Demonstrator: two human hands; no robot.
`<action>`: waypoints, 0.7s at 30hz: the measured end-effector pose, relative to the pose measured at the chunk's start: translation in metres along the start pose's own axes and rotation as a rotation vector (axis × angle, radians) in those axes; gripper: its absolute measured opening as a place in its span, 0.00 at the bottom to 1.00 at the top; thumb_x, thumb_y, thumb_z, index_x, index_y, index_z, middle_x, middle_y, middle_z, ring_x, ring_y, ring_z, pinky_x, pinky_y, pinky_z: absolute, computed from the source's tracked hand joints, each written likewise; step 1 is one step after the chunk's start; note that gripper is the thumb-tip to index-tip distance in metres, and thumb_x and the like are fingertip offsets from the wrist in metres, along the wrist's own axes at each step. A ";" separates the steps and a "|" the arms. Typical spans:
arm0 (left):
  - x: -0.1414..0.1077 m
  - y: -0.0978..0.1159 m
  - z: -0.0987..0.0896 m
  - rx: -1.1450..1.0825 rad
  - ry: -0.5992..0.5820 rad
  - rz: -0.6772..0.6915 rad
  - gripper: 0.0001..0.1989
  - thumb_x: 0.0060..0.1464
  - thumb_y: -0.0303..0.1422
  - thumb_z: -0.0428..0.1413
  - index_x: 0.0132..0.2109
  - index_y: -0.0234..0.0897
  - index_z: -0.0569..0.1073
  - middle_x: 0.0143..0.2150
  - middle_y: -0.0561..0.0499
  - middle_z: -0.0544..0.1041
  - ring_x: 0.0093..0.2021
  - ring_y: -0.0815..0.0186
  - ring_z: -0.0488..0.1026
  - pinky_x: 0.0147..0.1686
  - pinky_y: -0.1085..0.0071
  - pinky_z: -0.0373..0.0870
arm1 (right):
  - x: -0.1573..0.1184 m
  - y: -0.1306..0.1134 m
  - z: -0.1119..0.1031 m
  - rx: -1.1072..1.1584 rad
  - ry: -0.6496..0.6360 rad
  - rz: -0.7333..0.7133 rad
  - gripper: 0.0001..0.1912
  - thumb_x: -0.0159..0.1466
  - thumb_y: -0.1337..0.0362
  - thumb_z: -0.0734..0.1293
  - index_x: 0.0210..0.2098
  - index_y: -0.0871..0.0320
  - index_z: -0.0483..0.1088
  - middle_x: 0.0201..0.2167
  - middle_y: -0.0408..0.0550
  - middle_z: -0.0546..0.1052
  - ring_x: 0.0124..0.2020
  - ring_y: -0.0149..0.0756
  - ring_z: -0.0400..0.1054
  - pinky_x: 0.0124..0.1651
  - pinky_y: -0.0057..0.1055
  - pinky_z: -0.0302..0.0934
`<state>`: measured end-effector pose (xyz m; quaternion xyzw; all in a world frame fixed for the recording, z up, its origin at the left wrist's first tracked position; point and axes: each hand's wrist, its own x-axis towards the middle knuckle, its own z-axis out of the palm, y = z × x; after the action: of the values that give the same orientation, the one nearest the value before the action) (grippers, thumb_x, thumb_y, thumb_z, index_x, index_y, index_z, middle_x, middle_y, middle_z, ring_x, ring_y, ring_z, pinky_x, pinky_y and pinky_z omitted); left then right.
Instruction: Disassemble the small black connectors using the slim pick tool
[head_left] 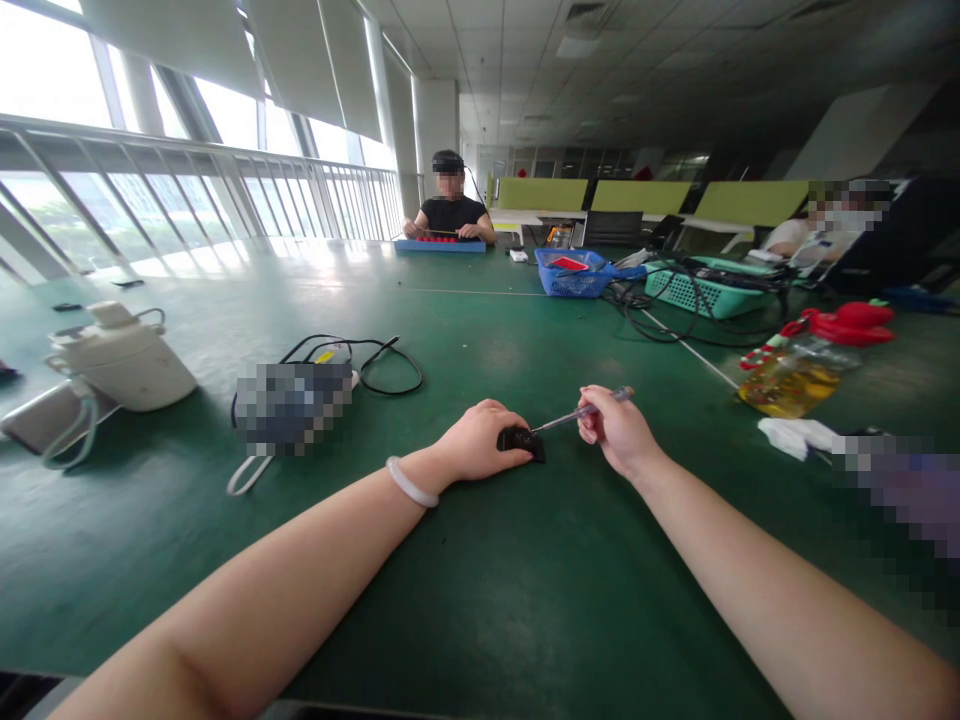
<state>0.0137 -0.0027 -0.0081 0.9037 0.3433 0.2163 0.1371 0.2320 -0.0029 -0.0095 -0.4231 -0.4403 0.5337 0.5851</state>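
Observation:
My left hand, with a pale bangle on its wrist, grips a small black part against the green table. Thumb and fingers lie on either side of the part. To the right, my right hand holds a slim screwdriver by its clear handle, tilted low. Its metal tip points left and reaches the top of the black part. Details of the part are too small to make out.
Left are a white bottle, a phone and a cable. At the right stand a red-lidded jar and white tissue. Farther back are a blue basket, a green basket and a person with a blue tray.

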 end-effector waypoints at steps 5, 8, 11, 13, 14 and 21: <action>0.000 0.000 0.000 -0.008 -0.001 -0.003 0.17 0.52 0.43 0.58 0.47 0.41 0.75 0.44 0.49 0.77 0.49 0.57 0.69 0.50 0.62 0.66 | 0.000 -0.001 0.000 -0.006 0.000 -0.003 0.12 0.54 0.63 0.67 0.18 0.58 0.64 0.10 0.37 0.61 0.10 0.23 0.52 0.12 0.23 0.46; 0.000 0.000 -0.001 -0.008 0.004 -0.008 0.17 0.52 0.43 0.58 0.47 0.41 0.75 0.44 0.48 0.76 0.49 0.58 0.69 0.50 0.62 0.66 | 0.000 -0.001 0.001 -0.011 0.002 0.001 0.12 0.54 0.62 0.67 0.17 0.58 0.63 0.09 0.37 0.61 0.10 0.23 0.52 0.12 0.23 0.46; -0.001 0.001 -0.001 -0.008 0.005 -0.011 0.18 0.52 0.43 0.58 0.47 0.41 0.74 0.44 0.48 0.76 0.48 0.58 0.69 0.50 0.63 0.66 | -0.001 -0.002 0.001 -0.010 -0.003 0.003 0.12 0.54 0.63 0.67 0.18 0.58 0.63 0.10 0.37 0.61 0.10 0.23 0.52 0.12 0.23 0.46; -0.001 0.001 -0.001 -0.010 0.002 -0.009 0.17 0.52 0.43 0.58 0.47 0.41 0.75 0.44 0.48 0.76 0.49 0.58 0.69 0.51 0.63 0.66 | -0.001 -0.002 0.001 -0.010 -0.005 0.004 0.12 0.54 0.63 0.67 0.17 0.58 0.63 0.10 0.37 0.61 0.10 0.23 0.52 0.12 0.23 0.46; -0.001 0.001 -0.001 -0.011 0.002 -0.010 0.17 0.52 0.43 0.58 0.47 0.41 0.75 0.44 0.48 0.77 0.49 0.57 0.69 0.51 0.63 0.65 | -0.001 -0.002 0.001 -0.011 -0.005 0.005 0.12 0.54 0.63 0.67 0.17 0.58 0.63 0.10 0.37 0.61 0.10 0.23 0.52 0.12 0.23 0.46; 0.000 0.000 0.000 -0.011 0.002 -0.011 0.17 0.52 0.43 0.59 0.47 0.41 0.75 0.44 0.48 0.77 0.49 0.58 0.69 0.51 0.63 0.65 | -0.001 -0.003 0.002 -0.020 -0.001 0.002 0.12 0.53 0.62 0.67 0.17 0.58 0.63 0.10 0.37 0.61 0.10 0.23 0.52 0.12 0.23 0.46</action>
<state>0.0138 -0.0028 -0.0080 0.9008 0.3471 0.2183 0.1431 0.2307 -0.0041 -0.0066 -0.4288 -0.4454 0.5300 0.5803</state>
